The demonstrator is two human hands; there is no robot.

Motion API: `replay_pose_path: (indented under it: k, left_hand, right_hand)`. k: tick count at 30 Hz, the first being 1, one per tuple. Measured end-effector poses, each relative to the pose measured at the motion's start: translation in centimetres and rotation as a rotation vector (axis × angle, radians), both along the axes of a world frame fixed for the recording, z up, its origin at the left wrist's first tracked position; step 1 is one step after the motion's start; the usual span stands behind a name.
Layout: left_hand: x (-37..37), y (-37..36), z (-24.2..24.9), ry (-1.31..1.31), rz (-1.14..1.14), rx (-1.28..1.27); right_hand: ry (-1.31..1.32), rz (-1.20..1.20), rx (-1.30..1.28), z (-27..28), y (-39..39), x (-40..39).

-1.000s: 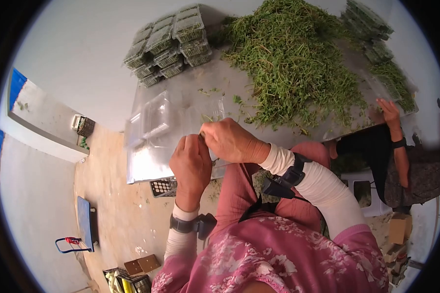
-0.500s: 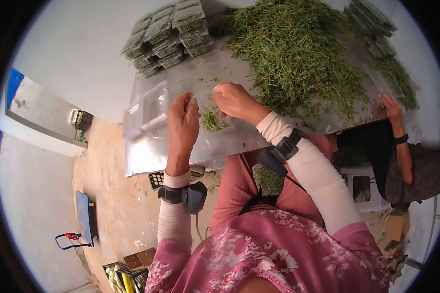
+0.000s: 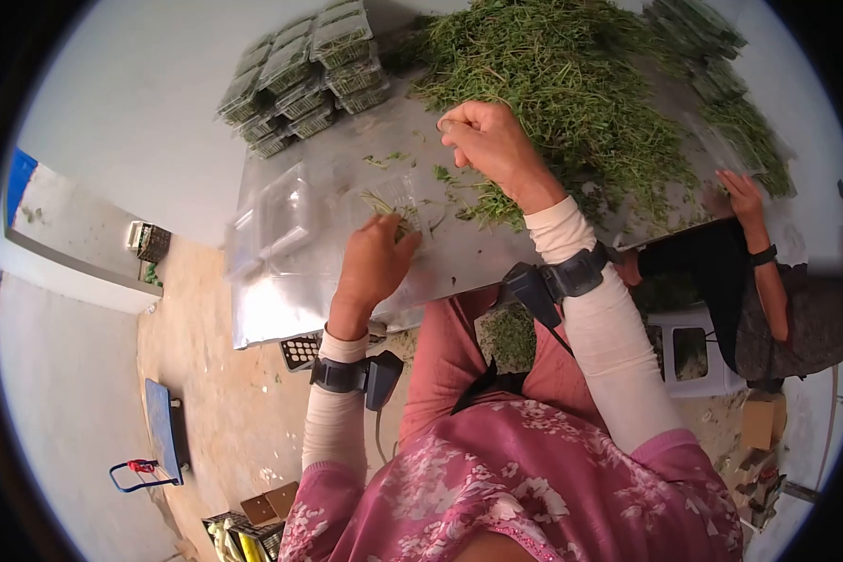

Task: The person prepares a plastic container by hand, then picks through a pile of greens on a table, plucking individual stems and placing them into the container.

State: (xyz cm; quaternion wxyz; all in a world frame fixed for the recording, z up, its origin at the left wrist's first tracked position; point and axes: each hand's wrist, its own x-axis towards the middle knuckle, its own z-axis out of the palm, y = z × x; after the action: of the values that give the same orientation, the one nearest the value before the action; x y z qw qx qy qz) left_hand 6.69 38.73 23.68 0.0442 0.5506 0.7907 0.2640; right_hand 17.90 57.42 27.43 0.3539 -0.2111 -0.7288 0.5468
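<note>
My left hand (image 3: 377,262) is low over a clear plastic tray (image 3: 405,187), its fingers curled around a few green sprigs (image 3: 377,201) whose ends stick out past the fingertips. Part of the tray is hidden under this hand. My right hand (image 3: 496,150) is raised beside the near left edge of a large heap of leafy green stems (image 3: 553,84). Its fingers are bent in toward the thumb, and what they hold, if anything, cannot be made out. Loose bits of green (image 3: 445,175) lie on the metal table (image 3: 347,155) between the hands.
Filled clear boxes (image 3: 300,70) are stacked at the back left. Open plastic containers (image 3: 286,215) lie at the table's left. On the right, a co-worker's hand (image 3: 742,197) rests near the table edge, by more packed greens (image 3: 745,140). A blue trolley (image 3: 162,426) stands on the floor.
My right hand has moved right and up, away from the tray toward the heap. My left hand has come down and right onto the sprigs. The view has shifted slightly.
</note>
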Motion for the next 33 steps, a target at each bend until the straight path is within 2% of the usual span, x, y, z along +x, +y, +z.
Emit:
replay_pose_path:
  k: [2,5,8,11,17,20,23,27,30,33]
  left_hand:
    - [-0.6,0.3,-0.9,-0.024,-0.051,-0.065]
    - [-0.1,0.2,-0.3,0.026,-0.041,-0.056]
    - [0.6,0.1,0.3,0.138,-0.035,-0.021]
    - [2.5,-0.1,0.9,0.240,-0.009,-0.008]
    - [4.7,-1.8,0.3,0.424,0.093,0.066]
    - [5.1,-2.5,-0.4,0.452,0.163,0.190]
    - [4.7,-3.6,-2.1,0.461,0.236,0.299]
    - [4.1,-4.4,-3.3,0.480,0.300,0.311]
    - [3.6,-4.7,-4.3,0.480,0.295,0.331]
    - [3.2,-4.5,-4.8,0.470,0.295,0.352]
  right_hand:
    - [-0.087,0.038,0.106,-0.8,0.8,0.3]
    - [-0.316,0.075,0.621,-1.6,1.1,1.0]
    - [-0.539,0.069,0.669,-3.7,0.8,0.1]
    - [-0.706,-0.023,0.625,-3.0,-0.9,0.0]
    - [-0.805,-0.069,0.744,-5.5,-1.0,-0.8]
    - [-0.841,0.026,0.677,-5.0,-0.7,-0.8]
    - [-0.793,-0.008,0.688,-4.7,-0.2,-0.5]
    - [-0.517,-0.067,0.665,-4.2,1.8,-0.9]
    - [-0.433,0.117,0.294,-2.5,1.5,-0.5]
    - [-0.121,0.275,-0.145,-1.3,-0.8,-1.0]
